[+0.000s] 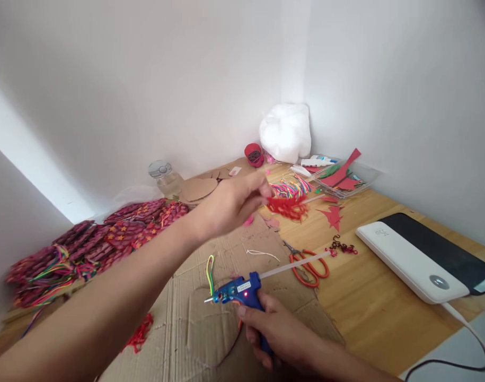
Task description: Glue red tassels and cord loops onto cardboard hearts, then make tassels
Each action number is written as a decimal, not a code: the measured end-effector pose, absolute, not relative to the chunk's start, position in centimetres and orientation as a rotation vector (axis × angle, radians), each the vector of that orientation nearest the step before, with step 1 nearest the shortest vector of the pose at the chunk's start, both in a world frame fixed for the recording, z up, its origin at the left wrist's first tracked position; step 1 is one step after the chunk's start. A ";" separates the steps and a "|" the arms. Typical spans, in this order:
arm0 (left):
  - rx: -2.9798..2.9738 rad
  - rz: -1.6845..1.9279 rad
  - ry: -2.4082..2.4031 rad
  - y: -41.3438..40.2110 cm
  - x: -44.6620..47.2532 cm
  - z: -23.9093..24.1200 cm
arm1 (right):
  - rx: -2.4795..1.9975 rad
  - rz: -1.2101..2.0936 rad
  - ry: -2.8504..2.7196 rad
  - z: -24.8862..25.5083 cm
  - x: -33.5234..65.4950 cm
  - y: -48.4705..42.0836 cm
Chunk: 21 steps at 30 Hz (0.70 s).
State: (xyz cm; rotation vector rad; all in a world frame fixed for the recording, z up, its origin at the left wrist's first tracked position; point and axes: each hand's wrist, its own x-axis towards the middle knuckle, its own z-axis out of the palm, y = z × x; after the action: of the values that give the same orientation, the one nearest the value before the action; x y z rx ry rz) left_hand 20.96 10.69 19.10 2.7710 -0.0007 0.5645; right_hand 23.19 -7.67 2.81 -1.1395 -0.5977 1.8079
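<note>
My right hand (280,326) is wrapped round the handle of a blue hot glue gun (248,292), its small red light lit and a long clear glue stick (296,264) coming out of the back. The nozzle points left over the cardboard sheet (222,260). Stretched out over the table, my left hand (246,199) pinches a bundle of red yarn (288,208), blurred by motion. A green-yellow cord loop (210,273) stands up by the nozzle. More red yarn (141,334) lies partly behind my left forearm.
Orange-handled scissors (311,268) lie under the glue stick. To the left are dark red woven pieces (123,233) with orange stars. A clear plastic tray (345,180) holds red scraps; a white power bank (411,260) rests at right. White stuffing (287,132) sits in the corner.
</note>
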 end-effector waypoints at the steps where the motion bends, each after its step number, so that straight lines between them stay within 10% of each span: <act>1: 2.723 0.636 -0.075 9.1 18.4 18.8 | -1.169 1.761 -0.624 2.7 23.3 -7.6; 8: 2.633 0.684 0.208 0.3 4.8 12.1 | -1.251 1.210 -0.544 3.3 24.4 -7.1; 21: 2.771 0.656 0.339 -4.9 0.5 7.5 | -0.951 1.507 -0.737 5.3 18.9 -10.3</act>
State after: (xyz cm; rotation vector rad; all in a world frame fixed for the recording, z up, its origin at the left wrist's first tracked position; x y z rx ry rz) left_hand 0.52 -4.91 7.46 2.7708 0.3389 0.6559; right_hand 18.85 -10.35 5.35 -0.9511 -0.7373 1.5066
